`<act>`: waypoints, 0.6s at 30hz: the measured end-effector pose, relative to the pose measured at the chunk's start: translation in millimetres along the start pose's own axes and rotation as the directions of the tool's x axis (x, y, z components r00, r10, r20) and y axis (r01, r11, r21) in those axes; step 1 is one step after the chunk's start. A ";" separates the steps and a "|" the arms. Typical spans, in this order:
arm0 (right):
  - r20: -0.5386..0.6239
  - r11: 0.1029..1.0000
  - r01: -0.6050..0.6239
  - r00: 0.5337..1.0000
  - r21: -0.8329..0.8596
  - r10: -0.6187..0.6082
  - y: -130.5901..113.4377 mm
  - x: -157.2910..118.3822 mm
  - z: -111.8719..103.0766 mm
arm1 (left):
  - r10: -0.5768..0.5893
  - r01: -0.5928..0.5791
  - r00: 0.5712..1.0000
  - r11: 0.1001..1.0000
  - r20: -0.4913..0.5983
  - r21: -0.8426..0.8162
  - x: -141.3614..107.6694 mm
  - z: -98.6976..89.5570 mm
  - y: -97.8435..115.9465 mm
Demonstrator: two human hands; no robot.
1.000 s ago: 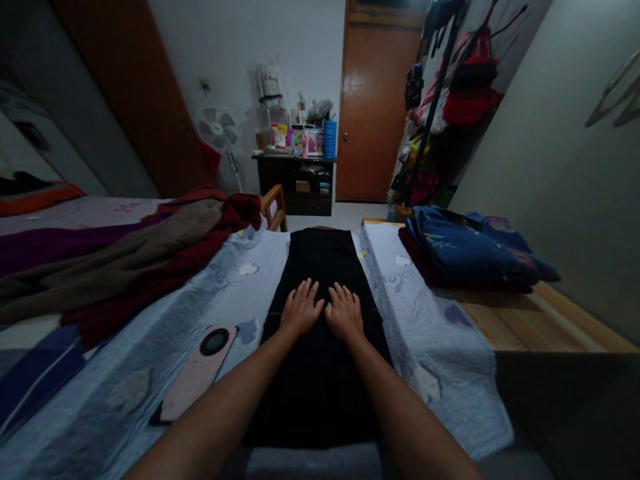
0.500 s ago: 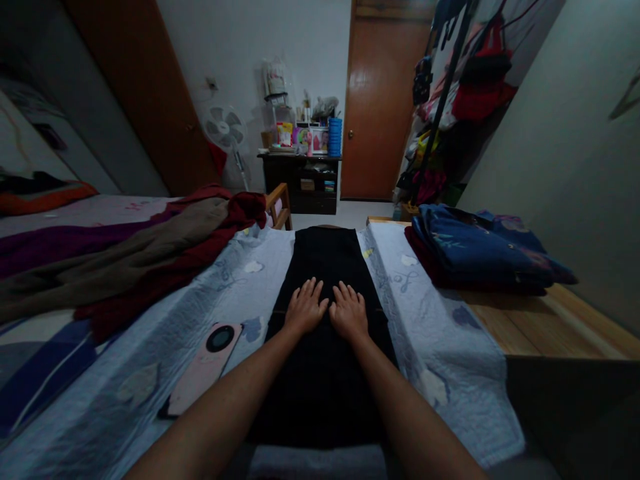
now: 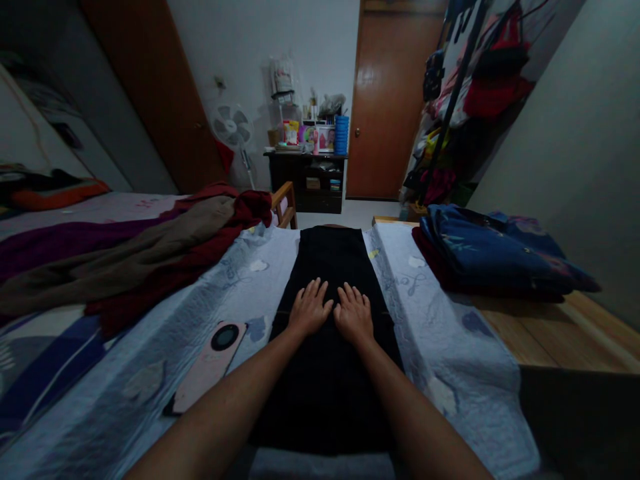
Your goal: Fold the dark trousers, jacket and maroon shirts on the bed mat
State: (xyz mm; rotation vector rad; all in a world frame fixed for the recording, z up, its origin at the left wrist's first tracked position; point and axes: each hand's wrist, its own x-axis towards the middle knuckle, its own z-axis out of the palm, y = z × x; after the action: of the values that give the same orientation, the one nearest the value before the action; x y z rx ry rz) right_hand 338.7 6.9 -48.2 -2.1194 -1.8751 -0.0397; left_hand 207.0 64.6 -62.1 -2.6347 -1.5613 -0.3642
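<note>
cloth [image 3: 332, 257], black, is seen in the head view, laid on a pale quilt [image 3: 450, 347]. its middle is touched by the left hand [image 3: 310, 311] and right hand [image 3: 354, 315], both flat, slightly apart, gripping nothing. only the view is newly shifted; hand placement is unchanged, so its layout seems undisturbed.

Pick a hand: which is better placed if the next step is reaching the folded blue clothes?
Right hand, probably: it lies on the black cloth, nearer the folded blue clothes. The left hand, also on the cloth, would likely have to cross past it.
</note>
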 end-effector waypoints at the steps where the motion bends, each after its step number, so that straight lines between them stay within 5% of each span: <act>1: 0.006 1.000 -0.002 1.000 0.000 0.002 0.0 0.2 0.1 | 0.001 -0.001 1.000 1.000 0.006 -0.001 0.3 -0.6 0.0; 14: 0.029 1.000 0.012 1.000 0.000 -0.012 0.1 0.1 -4.0 | 0.004 -0.004 1.000 1.000 0.009 -0.017 -0.1 -1.0 -0.5; 18: 0.165 0.998 0.041 0.985 0.055 -0.049 5.4 20.1 -21.8 | 0.003 -0.003 1.000 1.000 0.013 -0.019 -0.4 -1.2 -0.6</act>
State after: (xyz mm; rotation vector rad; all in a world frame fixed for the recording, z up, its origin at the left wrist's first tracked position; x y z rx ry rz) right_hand 350.8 20.4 -24.1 -2.1032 -1.9944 0.1792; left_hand 206.1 64.3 -61.0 -2.6581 -1.5654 -0.3639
